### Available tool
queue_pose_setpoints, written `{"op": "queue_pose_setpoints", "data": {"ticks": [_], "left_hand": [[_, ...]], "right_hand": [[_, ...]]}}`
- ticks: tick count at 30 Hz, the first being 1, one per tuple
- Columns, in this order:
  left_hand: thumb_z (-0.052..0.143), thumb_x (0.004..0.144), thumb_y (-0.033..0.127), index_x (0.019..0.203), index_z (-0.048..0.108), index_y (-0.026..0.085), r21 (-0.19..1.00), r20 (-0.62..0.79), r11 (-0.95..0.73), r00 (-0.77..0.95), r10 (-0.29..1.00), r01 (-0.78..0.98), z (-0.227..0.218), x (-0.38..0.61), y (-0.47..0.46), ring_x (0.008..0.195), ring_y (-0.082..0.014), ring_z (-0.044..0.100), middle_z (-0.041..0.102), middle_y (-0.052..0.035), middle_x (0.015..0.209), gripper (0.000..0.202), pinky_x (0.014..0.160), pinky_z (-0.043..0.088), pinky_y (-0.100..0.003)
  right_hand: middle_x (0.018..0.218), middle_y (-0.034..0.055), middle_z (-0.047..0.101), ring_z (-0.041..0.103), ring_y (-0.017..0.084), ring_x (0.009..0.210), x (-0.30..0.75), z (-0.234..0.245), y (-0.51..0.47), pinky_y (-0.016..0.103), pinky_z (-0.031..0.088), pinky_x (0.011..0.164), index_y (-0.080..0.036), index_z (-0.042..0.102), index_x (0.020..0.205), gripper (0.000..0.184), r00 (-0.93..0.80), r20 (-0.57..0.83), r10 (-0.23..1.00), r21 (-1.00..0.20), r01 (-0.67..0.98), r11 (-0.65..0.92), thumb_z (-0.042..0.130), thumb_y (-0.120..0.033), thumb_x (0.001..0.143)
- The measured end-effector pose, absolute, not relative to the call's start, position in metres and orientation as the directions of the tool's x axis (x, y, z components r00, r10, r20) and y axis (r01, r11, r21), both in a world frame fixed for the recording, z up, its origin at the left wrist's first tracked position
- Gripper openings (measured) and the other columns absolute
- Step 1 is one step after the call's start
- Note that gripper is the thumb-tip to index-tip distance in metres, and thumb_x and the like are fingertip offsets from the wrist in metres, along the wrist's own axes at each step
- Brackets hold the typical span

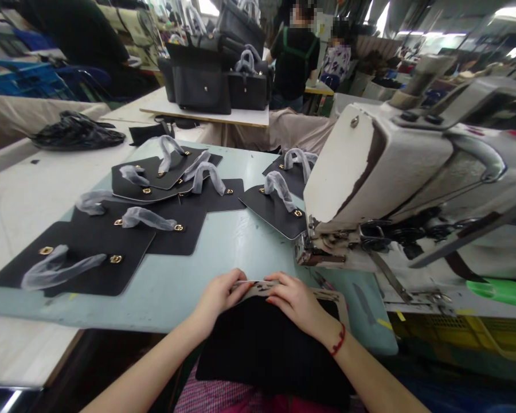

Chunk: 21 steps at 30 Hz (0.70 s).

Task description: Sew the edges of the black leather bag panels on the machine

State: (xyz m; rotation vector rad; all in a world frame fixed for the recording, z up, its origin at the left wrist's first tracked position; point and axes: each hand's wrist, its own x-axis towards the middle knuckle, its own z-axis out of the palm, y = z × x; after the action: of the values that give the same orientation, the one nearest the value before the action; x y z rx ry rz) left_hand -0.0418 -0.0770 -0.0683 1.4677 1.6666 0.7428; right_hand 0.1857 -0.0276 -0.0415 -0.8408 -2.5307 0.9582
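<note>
Both hands rest at the near edge of the pale green table (pixel 241 241). My left hand (pixel 219 295) and my right hand (pixel 298 304) pinch the top edge of a black bag panel (pixel 262 344), fingers curled over its beige, patterned rim. The panel hangs down over my lap. Beyond the hands lie several flat black bag panels (pixel 90 252) with gold fittings and handles wrapped in grey film. Two more such panels (pixel 279 206) sit beside the sewing machine.
A white industrial sewing machine (pixel 391 166) stands to the right, its needle end near my right hand. Finished black handbags (pixel 215 74) are stacked on a far table. Two people stand behind them. A black plastic bag (pixel 75 132) lies at the far left.
</note>
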Motion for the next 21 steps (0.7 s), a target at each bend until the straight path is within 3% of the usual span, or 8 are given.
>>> {"op": "queue_pose_setpoints", "data": {"ticks": [4, 7, 9, 12, 15, 18, 21], "left_hand": [[0.046, 0.088, 0.052, 0.085, 0.057, 0.02, 0.902, -0.201, 0.234, -0.126, 0.971, 0.362, -0.047, -0.042, -0.091, 0.054, -0.0123, 0.047, 0.052, 0.0035, 0.059, 0.034, 0.052, 0.036, -0.022], [0.055, 0.088, 0.05, 0.111, 0.046, 0.025, 0.96, -0.281, 0.281, -0.049, 0.958, -0.024, -0.029, -0.044, -0.114, 0.056, -0.0115, 0.054, 0.059, 0.0043, 0.072, 0.035, 0.051, 0.039, -0.02], [0.06, 0.088, 0.042, 0.112, 0.043, 0.029, 0.947, -0.263, 0.258, -0.004, 0.965, -0.19, -0.021, -0.045, -0.133, 0.063, -0.012, 0.059, 0.062, 0.0042, 0.078, 0.033, 0.054, 0.042, -0.019], [0.057, 0.091, 0.029, 0.092, 0.055, 0.024, 0.998, -0.061, 0.061, -0.102, 0.993, 0.006, -0.008, -0.046, -0.162, 0.068, -0.0118, 0.062, 0.064, 0.0019, 0.076, 0.006, 0.061, 0.047, -0.02], [0.054, 0.09, 0.015, 0.073, 0.062, 0.021, 0.916, 0.24, -0.204, -0.062, 0.969, 0.346, 0.018, -0.047, -0.184, 0.083, -0.0152, 0.067, 0.071, -0.004, 0.091, 0.02, 0.074, 0.052, -0.023], [0.052, 0.085, 0.005, 0.076, 0.067, 0.024, 0.767, 0.444, -0.387, 0.012, 0.896, 0.513, 0.053, -0.045, -0.205, 0.084, -0.0148, 0.07, 0.073, -0.0027, 0.099, 0.027, 0.072, 0.055, -0.02], [0.055, 0.08, 0.001, 0.091, 0.07, 0.028, 0.662, 0.522, -0.483, 0.11, 0.846, 0.573, 0.079, -0.041, -0.225, 0.088, -0.0168, 0.071, 0.073, -0.0024, 0.107, 0.033, 0.073, 0.058, -0.021]], "right_hand": [[0.1, 0.0048, 0.063, 0.061, 0.015, 0.09, 0.19, -0.019, -0.034, 0.025, 0.049, 0.081, -0.016, 0.066, 0.094, 0.016, -0.797, 0.086, 0.598, -0.705, 0.375, 0.602, 0.052, -0.023, 0.098], [0.096, 0.0051, 0.062, 0.06, 0.015, 0.085, 0.195, 0.0, -0.045, 0.024, 0.048, 0.077, -0.016, 0.065, 0.091, 0.016, -0.775, 0.111, 0.623, -0.698, 0.385, 0.603, 0.051, -0.021, 0.098], [0.095, 0.0057, 0.062, 0.06, 0.015, 0.084, 0.199, 0.012, -0.055, 0.024, 0.049, 0.075, -0.015, 0.064, 0.09, 0.016, -0.766, 0.137, 0.628, -0.682, 0.387, 0.62, 0.051, -0.02, 0.098], [0.093, 0.0061, 0.064, 0.061, 0.015, 0.082, 0.206, 0.029, -0.073, 0.025, 0.05, 0.072, -0.015, 0.063, 0.089, 0.019, -0.757, 0.236, 0.609, -0.629, 0.359, 0.69, 0.048, -0.022, 0.099], [0.096, 0.0065, 0.068, 0.064, 0.015, 0.083, 0.214, 0.042, -0.094, 0.025, 0.052, 0.074, -0.015, 0.063, 0.091, 0.021, -0.758, 0.359, 0.545, -0.538, 0.31, 0.784, 0.045, -0.021, 0.1], [0.102, 0.0069, 0.07, 0.066, 0.016, 0.089, 0.224, 0.05, -0.116, 0.027, 0.054, 0.077, -0.016, 0.063, 0.1, 0.021, -0.728, 0.479, 0.491, -0.414, 0.306, 0.858, 0.042, -0.02, 0.101], [0.097, 0.0063, 0.072, 0.068, 0.016, 0.088, 0.23, 0.052, -0.135, 0.027, 0.056, 0.078, -0.018, 0.062, 0.106, 0.02, -0.626, 0.612, 0.483, -0.358, 0.325, 0.875, 0.043, -0.017, 0.1]]}}
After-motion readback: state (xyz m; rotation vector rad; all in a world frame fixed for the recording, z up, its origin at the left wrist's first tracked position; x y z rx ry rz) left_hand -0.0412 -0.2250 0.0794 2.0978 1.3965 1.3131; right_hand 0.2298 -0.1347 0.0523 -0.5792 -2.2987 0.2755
